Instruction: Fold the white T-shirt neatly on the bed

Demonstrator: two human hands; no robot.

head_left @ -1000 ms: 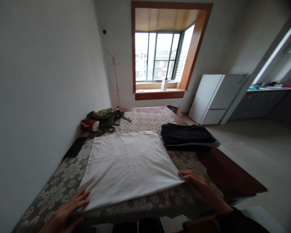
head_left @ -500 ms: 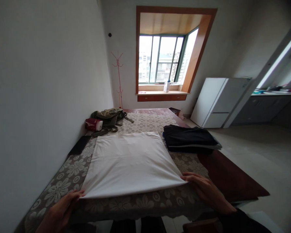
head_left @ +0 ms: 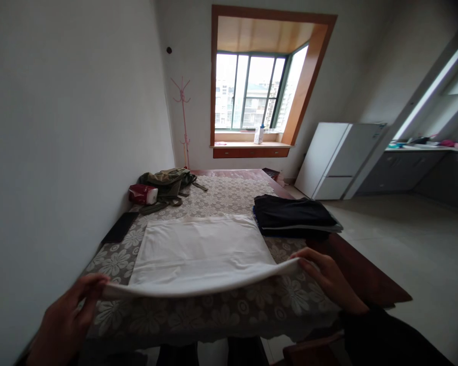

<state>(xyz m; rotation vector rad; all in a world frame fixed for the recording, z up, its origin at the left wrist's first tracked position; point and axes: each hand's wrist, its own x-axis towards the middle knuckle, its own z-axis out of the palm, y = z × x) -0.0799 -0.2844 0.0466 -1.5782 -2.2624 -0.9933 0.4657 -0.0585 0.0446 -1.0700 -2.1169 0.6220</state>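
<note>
A white cloth [head_left: 202,244] is spread over the flowered tablecloth [head_left: 229,190], its near edge raised and sagging in the middle. My left hand [head_left: 70,310] pinches the near left corner between thumb and fingers. At the near right corner, my right hand [head_left: 324,272] grips the fabric the same way. The far part of the cloth still rests flat, with some wrinkles across it. Whether it is a garment or a plain sheet, I cannot tell.
A pile of folded dark clothes [head_left: 293,216] lies right of the cloth. A camouflage backpack [head_left: 170,185], a red tissue pack [head_left: 142,194] and a flat black object [head_left: 120,227] are along the left wall. A white fridge [head_left: 336,162] stands beyond, at right.
Both hands have lifted the near edge of the white cloth off the table. The hands are farther apart, and the edge now hangs in a curve between them.
</note>
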